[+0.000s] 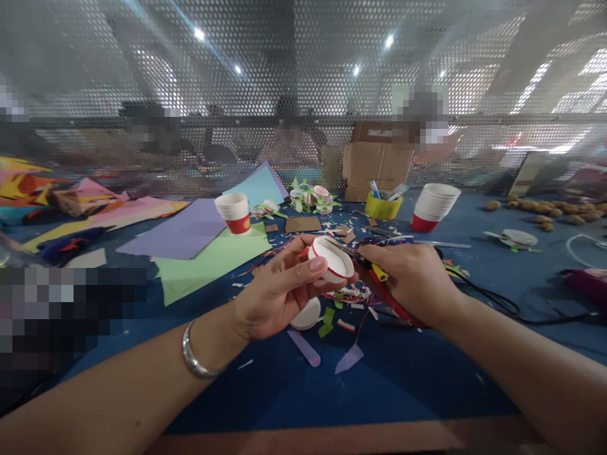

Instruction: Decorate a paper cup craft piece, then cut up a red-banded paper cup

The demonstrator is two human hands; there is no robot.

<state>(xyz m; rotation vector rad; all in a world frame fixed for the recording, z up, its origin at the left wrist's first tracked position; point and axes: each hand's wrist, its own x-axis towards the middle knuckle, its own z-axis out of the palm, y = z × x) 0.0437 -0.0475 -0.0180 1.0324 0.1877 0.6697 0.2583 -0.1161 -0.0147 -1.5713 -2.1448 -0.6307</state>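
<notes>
My left hand [279,284] is closed around the cut-down bottom of a paper cup [334,268], a shallow white piece with a red rim line, tilted toward me. My right hand [412,272] grips a pair of scissors [379,273] with red and yellow on the handles. The scissors' dark blades point left and meet the far edge of the cup piece; whether they touch it I cannot tell. Below my left hand lies a white paper disc [307,314], partly hidden. Purple paper strips [303,347] and green scraps [327,322] lie near it.
Stacked paper cups stand left [232,212] and right [434,205]. Purple [177,230] and green sheets [208,259] lie left. Behind are finished-looking paper pieces [313,197], a yellow holder [383,205] and a cardboard box [377,164] against a perforated metal screen. A black cable [497,300] runs right.
</notes>
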